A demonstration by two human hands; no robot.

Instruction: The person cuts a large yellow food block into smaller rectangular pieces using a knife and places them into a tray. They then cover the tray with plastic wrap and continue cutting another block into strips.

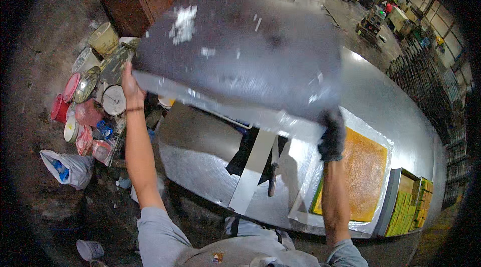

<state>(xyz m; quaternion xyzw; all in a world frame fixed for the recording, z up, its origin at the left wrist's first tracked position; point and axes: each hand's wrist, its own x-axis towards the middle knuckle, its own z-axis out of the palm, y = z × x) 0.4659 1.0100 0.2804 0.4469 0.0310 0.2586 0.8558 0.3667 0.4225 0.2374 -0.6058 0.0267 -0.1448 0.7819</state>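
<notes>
A large dark sheet with a glossy, translucent near edge [240, 49] is held up above the metal table [391, 97], blurred by motion. My bare left hand [132, 84] grips its left edge. At its right near corner is my right hand [332, 133], in a dark glove and closed on the edge. Beneath, a flat metal bar [251, 173] lies on the table, next to a long knife [273, 173] and a black cloth-like piece [240, 154]. Right of them, an orange-yellow slab [364, 173] rests on plastic film, partly behind my right forearm.
A metal tray [389, 203] of green-yellow strips [402, 210] stands at the table's right end. Buckets, lids and red containers [88, 113] crowd the left side, with a white sack [75, 173] on the floor. Rusty brown boxes [139, 0] stand at the back left.
</notes>
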